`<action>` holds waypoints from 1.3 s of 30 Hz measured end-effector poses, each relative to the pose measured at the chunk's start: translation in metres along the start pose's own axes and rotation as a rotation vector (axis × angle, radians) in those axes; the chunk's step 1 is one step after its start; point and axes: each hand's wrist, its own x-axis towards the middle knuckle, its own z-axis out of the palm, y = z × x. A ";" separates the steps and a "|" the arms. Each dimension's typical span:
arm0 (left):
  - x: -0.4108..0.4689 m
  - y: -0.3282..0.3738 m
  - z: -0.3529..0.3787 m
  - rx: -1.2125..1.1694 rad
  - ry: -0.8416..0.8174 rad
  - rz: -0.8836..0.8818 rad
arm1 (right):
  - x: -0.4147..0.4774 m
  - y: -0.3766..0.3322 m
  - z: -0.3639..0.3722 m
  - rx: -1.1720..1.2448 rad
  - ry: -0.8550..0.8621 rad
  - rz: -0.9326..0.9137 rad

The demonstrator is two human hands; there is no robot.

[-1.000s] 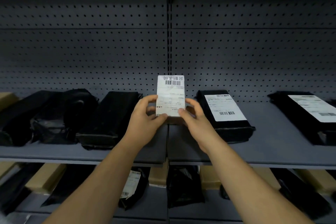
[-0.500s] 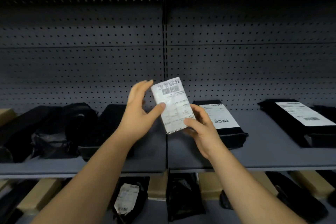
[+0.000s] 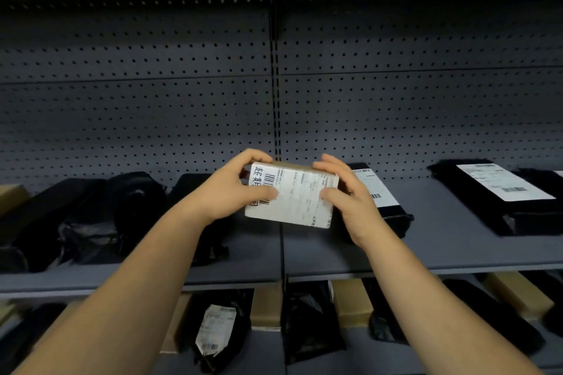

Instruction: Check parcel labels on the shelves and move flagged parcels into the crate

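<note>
The left grip (image 3: 231, 189) and the right grip (image 3: 350, 201) both hold the small box (image 3: 298, 198), one at each end. Thumbs press on the white label side and fingers curl over the top.

I think the box could slip and fall, because only fingers and thumbs hold it and it is tilted up in the air. The left thumb covers part of the label, so a word may be missed.

The box sits between the two grips, above the shelf (image 3: 426, 250). Just behind it lies a black parcel (image 3: 393, 216). No crate shows.
</note>
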 end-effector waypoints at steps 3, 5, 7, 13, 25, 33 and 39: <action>-0.001 -0.010 0.005 -0.168 0.169 -0.044 | 0.004 -0.008 0.004 0.026 0.149 0.007; -0.001 -0.017 0.009 -0.352 0.287 -0.097 | 0.003 -0.007 0.008 0.024 0.225 0.037; -0.002 -0.017 0.017 -0.535 0.341 -0.138 | 0.001 -0.002 0.014 0.023 0.166 0.102; -0.011 -0.020 0.044 -0.466 0.234 -0.179 | 0.002 0.005 0.023 0.150 -0.101 0.115; -0.010 -0.016 0.048 -0.447 0.321 -0.214 | 0.018 0.014 0.005 0.105 -0.195 0.288; -0.022 -0.018 0.054 -0.398 0.379 -0.056 | 0.027 0.024 -0.008 0.178 -0.309 0.290; -0.037 -0.031 0.051 -0.353 0.346 0.022 | 0.018 0.021 -0.001 0.142 -0.363 0.287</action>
